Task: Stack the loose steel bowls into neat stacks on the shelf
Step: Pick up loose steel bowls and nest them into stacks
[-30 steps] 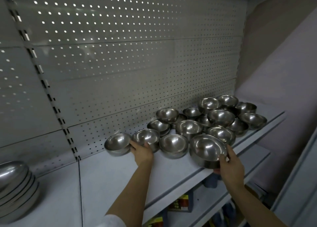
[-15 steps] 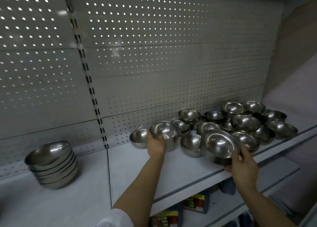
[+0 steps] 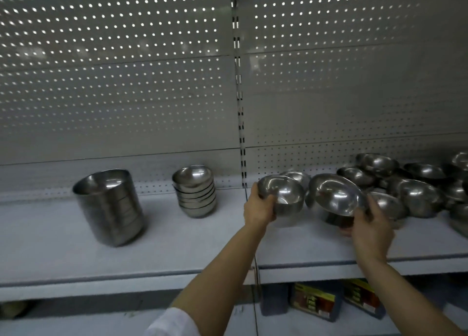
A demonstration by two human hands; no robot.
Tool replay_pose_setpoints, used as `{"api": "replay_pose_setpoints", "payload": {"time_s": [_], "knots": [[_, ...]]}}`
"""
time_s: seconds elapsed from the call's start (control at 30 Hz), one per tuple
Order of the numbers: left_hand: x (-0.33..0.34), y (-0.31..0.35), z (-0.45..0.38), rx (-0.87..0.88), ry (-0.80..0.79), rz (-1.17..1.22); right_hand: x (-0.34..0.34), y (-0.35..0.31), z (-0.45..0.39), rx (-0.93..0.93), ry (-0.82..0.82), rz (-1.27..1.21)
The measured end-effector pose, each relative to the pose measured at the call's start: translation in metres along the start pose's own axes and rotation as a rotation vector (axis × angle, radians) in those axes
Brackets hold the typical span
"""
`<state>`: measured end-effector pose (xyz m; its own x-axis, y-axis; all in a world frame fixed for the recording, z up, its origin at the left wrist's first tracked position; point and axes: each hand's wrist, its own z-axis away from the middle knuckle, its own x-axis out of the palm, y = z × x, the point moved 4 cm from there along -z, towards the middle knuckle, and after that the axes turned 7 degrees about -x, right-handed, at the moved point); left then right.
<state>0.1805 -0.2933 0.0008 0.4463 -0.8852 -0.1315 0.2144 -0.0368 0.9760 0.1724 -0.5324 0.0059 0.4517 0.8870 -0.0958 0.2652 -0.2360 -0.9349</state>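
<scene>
Here, shiny round steel bowls (image 3: 415, 183), left hand (image 3: 259, 206) gripping one, right hand (image 3: 371, 221) gripping another tilted.

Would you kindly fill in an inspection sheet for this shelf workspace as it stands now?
Surface: grey shelf, pegboard back.
Job's things: tall stack and short stack stand left; loose bowls crowd right.
Clutter: nothing seen.
Grippers: left hand grips a bowl; right hand grips a tilted bowl.
Cables: nothing seen.
Surroundings: boxed goods on the shelf below.
</scene>
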Motion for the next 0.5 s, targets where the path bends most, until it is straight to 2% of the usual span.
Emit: {"api": "replay_pose_setpoints", "payload": {"time_s": [0.5], "knots": [[-0.194, -0.044, 0.026, -0.001, 0.070, 0.033, 0.119, -0.058, 0.114, 0.049, -0.148, -0.097]]}}
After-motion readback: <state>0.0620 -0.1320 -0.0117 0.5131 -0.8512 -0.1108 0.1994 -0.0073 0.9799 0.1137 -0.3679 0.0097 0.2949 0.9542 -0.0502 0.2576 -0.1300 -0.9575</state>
